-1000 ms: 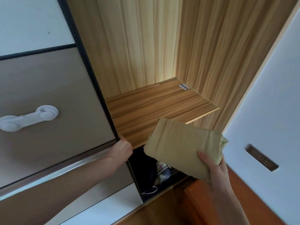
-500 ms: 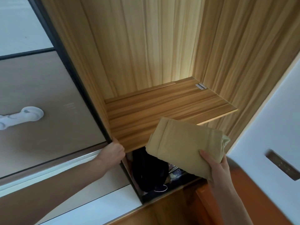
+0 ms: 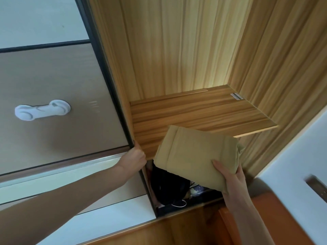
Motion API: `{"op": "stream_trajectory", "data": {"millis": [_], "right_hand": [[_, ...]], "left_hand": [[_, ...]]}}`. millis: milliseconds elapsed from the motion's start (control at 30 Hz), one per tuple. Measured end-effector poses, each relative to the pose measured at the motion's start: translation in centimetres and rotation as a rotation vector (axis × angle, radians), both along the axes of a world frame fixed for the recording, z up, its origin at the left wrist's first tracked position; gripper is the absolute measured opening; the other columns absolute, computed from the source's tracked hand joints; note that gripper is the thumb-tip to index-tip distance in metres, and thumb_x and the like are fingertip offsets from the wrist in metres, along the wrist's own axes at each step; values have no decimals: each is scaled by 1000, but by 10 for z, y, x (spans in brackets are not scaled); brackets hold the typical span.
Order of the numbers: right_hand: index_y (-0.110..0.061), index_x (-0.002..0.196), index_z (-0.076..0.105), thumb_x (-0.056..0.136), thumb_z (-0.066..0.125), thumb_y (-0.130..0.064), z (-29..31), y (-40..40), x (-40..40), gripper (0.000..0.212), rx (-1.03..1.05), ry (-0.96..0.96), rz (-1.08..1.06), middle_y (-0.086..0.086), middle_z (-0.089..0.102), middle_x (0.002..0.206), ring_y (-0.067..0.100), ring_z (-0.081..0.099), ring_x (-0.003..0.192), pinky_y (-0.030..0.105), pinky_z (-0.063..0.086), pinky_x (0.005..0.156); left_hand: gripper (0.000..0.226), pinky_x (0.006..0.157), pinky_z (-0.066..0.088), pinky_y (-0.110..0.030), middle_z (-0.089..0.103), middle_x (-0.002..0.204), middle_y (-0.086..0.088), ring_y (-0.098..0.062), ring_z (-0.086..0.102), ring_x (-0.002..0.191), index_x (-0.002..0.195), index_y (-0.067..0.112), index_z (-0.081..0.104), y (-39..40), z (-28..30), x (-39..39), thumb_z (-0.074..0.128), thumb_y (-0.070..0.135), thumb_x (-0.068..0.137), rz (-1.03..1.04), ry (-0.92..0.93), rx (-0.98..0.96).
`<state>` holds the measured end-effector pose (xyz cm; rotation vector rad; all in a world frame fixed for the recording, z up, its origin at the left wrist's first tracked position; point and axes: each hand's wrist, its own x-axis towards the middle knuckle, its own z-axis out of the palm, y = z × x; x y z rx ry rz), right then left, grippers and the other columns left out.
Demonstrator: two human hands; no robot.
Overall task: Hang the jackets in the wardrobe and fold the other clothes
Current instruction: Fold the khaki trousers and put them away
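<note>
Up went the folded tan garment (image 3: 195,156) a bit since a sec ago, now overlapping the wooden shelf's (image 3: 203,114) front edge vs hanging below it. Right hand (image 3: 230,181) gripped its near corner, thumb on top, fingers curled underneath. Left hand (image 3: 134,159) kept fingers wrapped round the sliding door's (image 3: 62,96) dark edge, door w/ a white handle (image 3: 42,110). Below the shelf, dark clothing (image 3: 169,188) sat in the wardrobe's lower compartment, partly hidden.
</note>
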<state>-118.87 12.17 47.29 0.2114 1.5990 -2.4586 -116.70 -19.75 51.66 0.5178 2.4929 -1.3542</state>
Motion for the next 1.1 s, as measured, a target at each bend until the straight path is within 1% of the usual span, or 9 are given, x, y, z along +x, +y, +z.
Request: {"op": "stream_trajectory", "data": {"millis": [200,300,467,533,633,733,800,900,1100], "right_hand": [[-45,125,64,66,94,-31,8,-1,-5,68,-10,13,-26,-9,76,117,17,76,103,39,63,77],[-45,127,63,67,95,-29,6,-1,-9,70,-9,-8,-18,-9,76,117,17,76,101,37,63,74],[-40,131,64,69,90,-28,6,10,-20,68,-24,-40,-53,-4,76,120,19,76,102,34,63,71],[-37,134,63,69,90,-28,7,18,-27,71,-57,-55,-42,-3,76,122,20,76,104,35,63,71],[-39,131,62,73,89,-28,6,29,-42,65,-22,-76,-43,-3,76,120,20,76,103,36,63,72],[-39,132,61,71,94,-31,5,37,-60,70,39,-82,13,-3,76,121,23,75,106,42,64,79],[-37,131,61,63,98,-37,6,42,-75,78,73,-99,52,-2,76,120,24,76,105,42,64,78],[-28,133,62,59,100,-41,6,51,-101,84,140,-124,136,4,76,121,28,75,107,43,63,78],[-29,137,61,69,89,-64,1,55,-177,82,268,-158,191,0,76,125,26,74,113,52,61,94]], "left_hand": [[19,109,42,-61,62,94,-15,-32,63,100,110,-1,65,10,5,-2,48,2,103,-43,-34,-137],[26,92,46,-40,70,100,-6,-26,65,96,102,15,70,15,2,-9,46,5,104,52,21,70],[26,63,41,-33,74,95,-4,-28,73,89,90,21,70,28,-15,-23,48,25,104,386,189,765],[26,69,51,-41,74,92,-8,-32,72,87,92,18,67,36,-24,-27,46,23,106,594,174,1371],[32,88,63,-44,80,105,-8,-27,78,97,125,19,66,60,-23,-38,39,30,113,1136,-98,2364],[65,87,62,-53,71,130,-18,-37,72,115,138,17,61,69,-29,-59,35,67,104,1577,-597,2820],[75,84,62,-51,70,132,-19,-35,72,115,131,14,72,69,-28,-73,54,75,91,1627,-664,2875],[52,73,64,-39,77,120,-10,-25,76,106,106,22,85,78,-23,-90,85,63,73,1488,-532,2764],[92,73,64,-42,79,113,-5,-25,78,99,137,27,61,97,-37,-128,102,44,57,1422,-162,2708]]}}
